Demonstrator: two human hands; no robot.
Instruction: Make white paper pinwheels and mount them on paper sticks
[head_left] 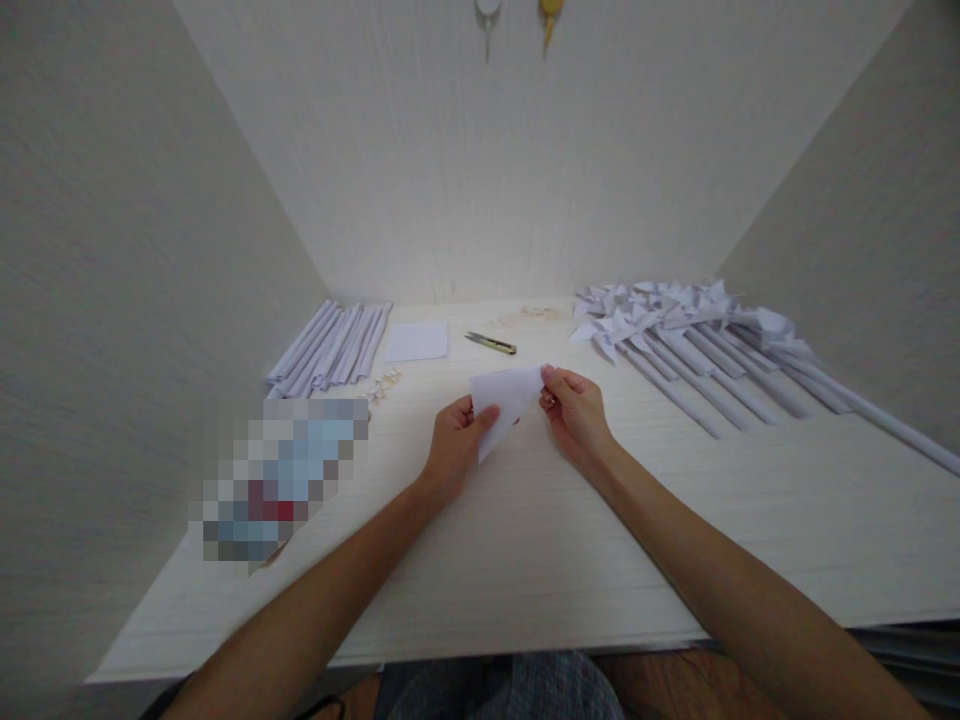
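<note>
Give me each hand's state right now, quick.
Left hand: closed on the lower left end of the white paper piece.
Right hand: pinching the same paper's upper right corner.

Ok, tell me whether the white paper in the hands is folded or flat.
Folded: the white paper sheet shows an angled, doubled edge, pinched between left hand and right hand.

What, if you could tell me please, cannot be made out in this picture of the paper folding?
Head view:
- Thing at the table's left edge: blurred into blocks, unidentifiable.
- Folded paper held by left hand and right hand: fingers hide its edges; creases too faint.
- Two wall hangers: cut off by top edge.
- Small bits behind the cutter: too small.
</note>
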